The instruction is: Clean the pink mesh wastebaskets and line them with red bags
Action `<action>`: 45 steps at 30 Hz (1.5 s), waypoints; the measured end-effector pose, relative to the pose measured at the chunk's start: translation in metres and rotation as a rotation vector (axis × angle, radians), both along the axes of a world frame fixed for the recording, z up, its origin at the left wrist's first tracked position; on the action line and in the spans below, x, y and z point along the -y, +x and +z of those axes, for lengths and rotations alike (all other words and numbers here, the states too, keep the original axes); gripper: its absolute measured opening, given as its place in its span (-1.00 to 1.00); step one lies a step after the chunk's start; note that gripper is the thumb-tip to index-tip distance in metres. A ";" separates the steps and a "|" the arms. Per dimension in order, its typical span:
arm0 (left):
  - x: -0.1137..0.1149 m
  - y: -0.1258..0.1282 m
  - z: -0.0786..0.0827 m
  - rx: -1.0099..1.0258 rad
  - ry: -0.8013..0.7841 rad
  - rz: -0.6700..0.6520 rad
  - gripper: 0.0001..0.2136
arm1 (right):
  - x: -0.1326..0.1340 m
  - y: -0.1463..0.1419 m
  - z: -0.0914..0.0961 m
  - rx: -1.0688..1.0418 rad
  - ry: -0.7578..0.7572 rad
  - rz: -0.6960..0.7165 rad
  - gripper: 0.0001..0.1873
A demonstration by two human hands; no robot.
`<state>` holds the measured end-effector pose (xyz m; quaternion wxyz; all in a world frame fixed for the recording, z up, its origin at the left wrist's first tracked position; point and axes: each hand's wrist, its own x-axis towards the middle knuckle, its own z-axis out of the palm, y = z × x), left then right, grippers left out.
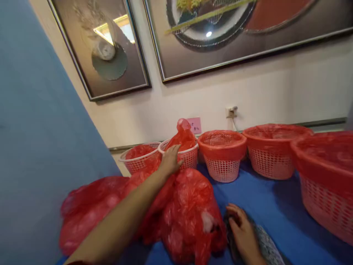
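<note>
My left hand is stretched forward with its fingers extended, at the front rim of a white plastic basket. A knotted-looking red plastic bag rises out of that basket, just beyond my fingertips. Below my left forearm lie large, bulging red plastic bags; a small whitish patch shows on the nearest one. Lower right, my right hand has curled fingers over a dark grey cloth, which bunches out on both sides of it. Part of the cloth is hidden under the hand.
Along the wall stand another white basket with red plastic inside and several red-lined baskets, including a small one and a big one at right. A blue surface carries them. A blue panel borders the left.
</note>
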<state>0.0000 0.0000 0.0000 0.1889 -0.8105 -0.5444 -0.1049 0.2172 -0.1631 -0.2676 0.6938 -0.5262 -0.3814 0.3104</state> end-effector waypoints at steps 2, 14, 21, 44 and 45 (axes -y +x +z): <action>-0.021 0.009 0.004 -0.023 -0.034 0.015 -0.48 | 0.000 -0.009 -0.007 0.016 0.016 0.019 -0.66; -0.046 0.031 -0.003 0.012 -0.074 0.094 -0.67 | 0.002 -0.015 -0.015 0.107 0.030 0.151 -0.74; -0.041 -0.027 0.044 0.089 0.116 0.163 -0.60 | 0.000 -0.001 -0.017 0.174 0.009 0.303 -0.74; -0.029 -0.168 0.052 0.035 0.224 0.670 -0.71 | -0.001 0.001 -0.025 0.191 0.044 0.322 -0.75; -0.030 -0.168 0.054 0.043 0.243 0.679 -0.71 | -0.001 0.001 -0.023 0.189 0.033 0.325 -0.74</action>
